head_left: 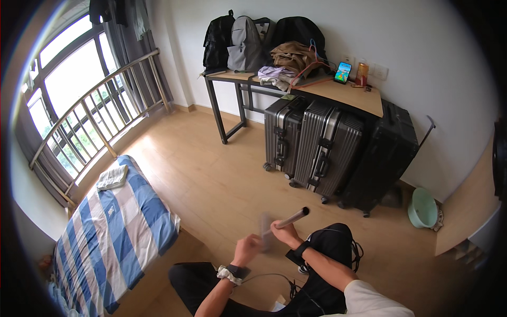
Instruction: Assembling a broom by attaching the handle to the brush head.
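Nothing we can read from here! The smartphone point(342, 72) on the table point(364, 96) glows with a colourful screen, far too small to make out, and there's a little pale mark point(111, 211) (lettering or motif, can't tell) on the checked bedspread point(113, 240).

White sleeve point(372, 300), black trousers point(336, 242), dark wristbands point(302, 248) left and right, whitish ruffled scrunchie point(227, 274) beside the left one.

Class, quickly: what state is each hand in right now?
Left hand: curled beside a blurred grey thing; whether it grips this cannot be told.
Right hand: closed, holding a dark-ended stick.
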`<state>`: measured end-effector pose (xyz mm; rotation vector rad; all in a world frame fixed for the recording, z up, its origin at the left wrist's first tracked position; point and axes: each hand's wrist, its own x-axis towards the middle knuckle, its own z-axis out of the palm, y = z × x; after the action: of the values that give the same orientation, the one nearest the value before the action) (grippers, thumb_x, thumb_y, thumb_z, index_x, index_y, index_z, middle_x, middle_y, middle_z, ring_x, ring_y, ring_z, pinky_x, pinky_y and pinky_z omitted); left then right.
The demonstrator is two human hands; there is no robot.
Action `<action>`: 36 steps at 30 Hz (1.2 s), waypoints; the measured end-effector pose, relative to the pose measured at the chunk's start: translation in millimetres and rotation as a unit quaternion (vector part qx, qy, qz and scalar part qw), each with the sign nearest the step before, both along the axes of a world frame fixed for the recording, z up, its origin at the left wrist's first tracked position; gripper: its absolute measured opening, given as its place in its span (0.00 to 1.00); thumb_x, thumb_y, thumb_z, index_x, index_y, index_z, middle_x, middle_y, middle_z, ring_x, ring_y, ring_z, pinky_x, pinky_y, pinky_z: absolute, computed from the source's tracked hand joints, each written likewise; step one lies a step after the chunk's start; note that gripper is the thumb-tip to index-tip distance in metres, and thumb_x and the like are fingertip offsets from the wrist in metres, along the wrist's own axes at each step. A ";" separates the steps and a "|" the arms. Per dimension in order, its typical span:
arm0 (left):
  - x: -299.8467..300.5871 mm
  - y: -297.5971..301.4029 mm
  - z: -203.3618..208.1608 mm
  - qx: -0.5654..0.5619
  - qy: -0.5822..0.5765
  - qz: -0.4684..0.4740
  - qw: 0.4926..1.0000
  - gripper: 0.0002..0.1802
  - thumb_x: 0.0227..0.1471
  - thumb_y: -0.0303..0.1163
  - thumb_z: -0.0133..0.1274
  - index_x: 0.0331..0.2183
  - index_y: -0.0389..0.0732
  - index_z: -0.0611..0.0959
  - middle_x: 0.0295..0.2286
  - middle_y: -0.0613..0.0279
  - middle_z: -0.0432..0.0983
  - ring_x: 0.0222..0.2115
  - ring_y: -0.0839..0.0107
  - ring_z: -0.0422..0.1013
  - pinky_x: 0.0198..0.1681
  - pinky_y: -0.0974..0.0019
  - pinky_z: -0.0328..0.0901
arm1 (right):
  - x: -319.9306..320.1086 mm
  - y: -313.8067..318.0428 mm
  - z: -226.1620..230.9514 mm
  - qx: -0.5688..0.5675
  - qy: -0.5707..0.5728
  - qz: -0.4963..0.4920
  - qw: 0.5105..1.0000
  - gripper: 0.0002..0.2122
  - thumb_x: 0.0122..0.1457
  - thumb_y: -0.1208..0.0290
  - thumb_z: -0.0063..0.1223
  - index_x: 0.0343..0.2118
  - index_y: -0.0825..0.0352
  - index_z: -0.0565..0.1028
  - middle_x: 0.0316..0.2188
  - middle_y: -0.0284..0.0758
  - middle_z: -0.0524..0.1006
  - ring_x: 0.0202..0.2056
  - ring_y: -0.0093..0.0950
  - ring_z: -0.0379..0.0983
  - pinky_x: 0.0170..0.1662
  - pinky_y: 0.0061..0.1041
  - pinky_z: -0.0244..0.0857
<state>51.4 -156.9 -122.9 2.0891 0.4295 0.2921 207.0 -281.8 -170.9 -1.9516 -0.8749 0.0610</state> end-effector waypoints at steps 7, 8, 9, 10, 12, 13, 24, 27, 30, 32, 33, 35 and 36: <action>-6.6 3.3 -0.4 0.034 -0.030 0.012 0.999 0.14 0.47 0.38 0.62 0.29 0.36 0.83 0.17 0.59 0.76 0.18 0.74 0.71 0.24 0.69 0.66 | -24.0 14.6 -3.6 0.071 0.353 0.104 0.927 0.10 0.57 0.69 0.52 0.28 0.72 0.77 0.18 0.29 0.75 0.22 0.18 0.72 0.26 0.18 0.68; -9.3 4.1 1.1 0.035 -0.026 0.023 0.999 0.14 0.47 0.38 0.62 0.29 0.36 0.83 0.17 0.59 0.76 0.18 0.74 0.71 0.24 0.69 0.66 | -27.1 16.0 -4.0 0.068 0.361 0.109 0.924 0.09 0.57 0.69 0.52 0.28 0.72 0.77 0.18 0.29 0.75 0.22 0.17 0.72 0.26 0.18 0.68; -9.4 4.4 2.4 0.024 -0.011 0.021 0.999 0.15 0.48 0.40 0.60 0.29 0.36 0.83 0.19 0.56 0.76 0.20 0.66 0.73 0.26 0.66 0.67 | -29.7 17.0 -4.3 0.065 0.368 0.116 0.920 0.09 0.57 0.70 0.52 0.28 0.71 0.77 0.19 0.29 0.75 0.22 0.17 0.72 0.26 0.18 0.68; -7.7 3.0 6.9 0.013 0.003 0.019 1.000 0.16 0.49 0.41 0.59 0.29 0.36 0.83 0.21 0.52 0.77 0.22 0.59 0.75 0.27 0.62 0.68 | -25.0 15.7 -11.8 0.061 0.362 0.121 0.922 0.08 0.57 0.70 0.52 0.28 0.71 0.77 0.19 0.28 0.75 0.21 0.17 0.72 0.25 0.18 0.68; -3.0 -0.4 14.5 0.015 -0.005 0.016 1.000 0.17 0.51 0.43 0.57 0.29 0.36 0.82 0.20 0.52 0.77 0.21 0.59 0.74 0.26 0.62 0.67 | -5.5 7.1 -33.2 0.019 0.294 0.114 0.949 0.09 0.58 0.69 0.55 0.32 0.71 0.78 0.21 0.30 0.78 0.22 0.18 0.74 0.26 0.18 0.70; -4.9 1.2 14.8 0.021 -0.002 0.027 0.999 0.17 0.52 0.43 0.56 0.29 0.36 0.82 0.20 0.52 0.76 0.20 0.59 0.74 0.25 0.61 0.66 | -3.8 5.7 -29.2 -0.014 0.265 0.102 0.959 0.07 0.57 0.70 0.56 0.30 0.70 0.78 0.19 0.29 0.77 0.20 0.17 0.73 0.24 0.17 0.68; -13.8 2.0 15.7 -0.014 -0.052 0.027 0.998 0.17 0.51 0.41 0.56 0.23 0.35 0.80 0.14 0.53 0.70 0.16 0.58 0.68 0.22 0.61 0.63 | -2.1 -8.3 12.1 0.005 0.263 0.063 0.963 0.09 0.56 0.70 0.53 0.25 0.71 0.78 0.15 0.32 0.75 0.18 0.20 0.72 0.22 0.20 0.66; -17.3 -1.3 18.8 -0.018 -0.051 0.024 0.998 0.15 0.50 0.40 0.56 0.26 0.35 0.80 0.17 0.54 0.72 0.18 0.60 0.70 0.23 0.61 0.64 | -9.6 -8.0 11.9 0.014 0.315 0.096 0.944 0.10 0.57 0.68 0.53 0.28 0.72 0.78 0.18 0.32 0.77 0.19 0.18 0.73 0.23 0.18 0.68; -15.6 -0.7 10.5 -0.014 -0.058 0.006 0.998 0.13 0.50 0.37 0.57 0.29 0.36 0.80 0.21 0.55 0.76 0.21 0.61 0.73 0.26 0.63 0.66 | -5.8 -13.2 -11.3 0.012 0.342 0.148 0.928 0.10 0.59 0.69 0.54 0.30 0.73 0.78 0.20 0.32 0.77 0.20 0.19 0.74 0.24 0.18 0.69; -17.8 -0.2 11.3 -0.017 -0.053 0.005 0.998 0.10 0.49 0.34 0.57 0.31 0.37 0.80 0.22 0.56 0.78 0.23 0.63 0.75 0.28 0.64 0.68 | -6.4 -9.9 -14.8 0.015 0.351 0.137 0.926 0.09 0.59 0.71 0.54 0.30 0.74 0.77 0.21 0.33 0.77 0.21 0.20 0.74 0.24 0.18 0.70; -17.6 0.1 11.8 -0.012 -0.052 0.010 0.999 0.10 0.49 0.34 0.57 0.31 0.37 0.80 0.22 0.56 0.78 0.23 0.63 0.75 0.28 0.64 0.68 | -5.7 -8.2 -16.4 0.016 0.361 0.120 0.925 0.08 0.59 0.72 0.54 0.31 0.74 0.76 0.21 0.34 0.77 0.21 0.22 0.75 0.24 0.18 0.71; -16.0 -1.1 15.1 -0.052 -0.050 -0.003 0.997 0.08 0.49 0.32 0.57 0.31 0.37 0.80 0.21 0.57 0.78 0.22 0.65 0.75 0.28 0.65 0.68 | -1.1 -6.4 -16.6 0.019 0.346 0.125 0.930 0.08 0.58 0.73 0.54 0.30 0.74 0.76 0.21 0.35 0.77 0.21 0.22 0.75 0.24 0.19 0.72; -16.1 -1.8 12.5 -0.055 -0.048 -0.001 0.997 0.08 0.49 0.32 0.57 0.30 0.37 0.80 0.21 0.58 0.77 0.22 0.66 0.75 0.27 0.65 0.68 | 1.7 -9.7 -22.1 0.007 0.320 0.122 0.939 0.08 0.58 0.73 0.54 0.30 0.75 0.77 0.20 0.34 0.77 0.21 0.22 0.75 0.24 0.19 0.72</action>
<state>35.3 -158.7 -110.5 1.9598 0.3767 0.3590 208.7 -291.5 -193.0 -1.6356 -0.6595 0.7888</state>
